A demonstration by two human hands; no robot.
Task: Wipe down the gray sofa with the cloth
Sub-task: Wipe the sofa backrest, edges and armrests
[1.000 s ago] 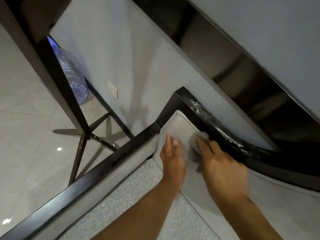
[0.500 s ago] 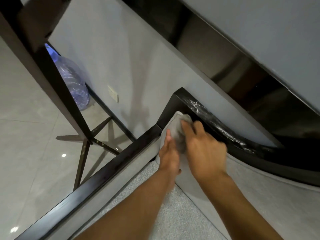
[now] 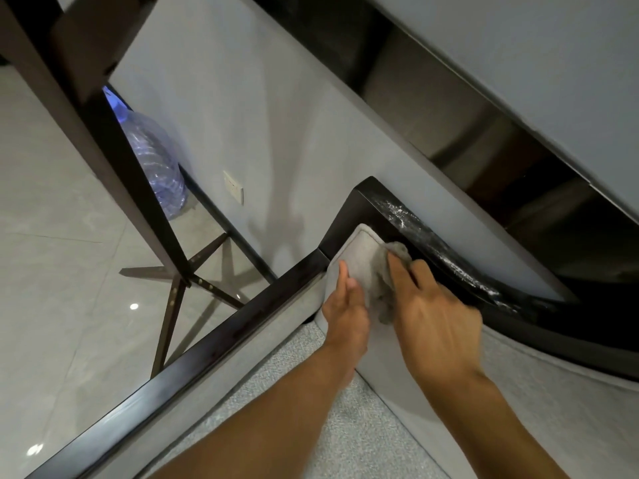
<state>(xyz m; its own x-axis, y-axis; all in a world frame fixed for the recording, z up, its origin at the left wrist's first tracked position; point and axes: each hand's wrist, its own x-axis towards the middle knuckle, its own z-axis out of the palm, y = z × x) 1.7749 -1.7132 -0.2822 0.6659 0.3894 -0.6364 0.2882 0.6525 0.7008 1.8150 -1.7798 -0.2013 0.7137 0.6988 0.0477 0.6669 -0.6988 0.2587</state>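
Observation:
The gray sofa's back cushion (image 3: 361,247) fills the corner of a dark wooden frame (image 3: 380,202). A crumpled gray cloth (image 3: 383,281) lies against the cushion's face. My right hand (image 3: 435,323) presses the cloth onto the cushion with straight fingers, its palm hiding the cloth's lower part. My left hand (image 3: 345,309) rests flat on the cushion's left edge, fingers straight, just left of the cloth. The textured gray seat cushion (image 3: 311,409) lies below both forearms.
The frame's top rail (image 3: 432,243) behind the cushion carries white dust. A dark table leg (image 3: 138,188) with cross braces stands on the tiled floor at left. A blue plastic water bottle (image 3: 155,164) leans by the gray wall, near a wall socket (image 3: 233,186).
My right hand has slid the cloth back from the cushion's top corner, down and to the right. My left hand has stayed on the cushion's left edge.

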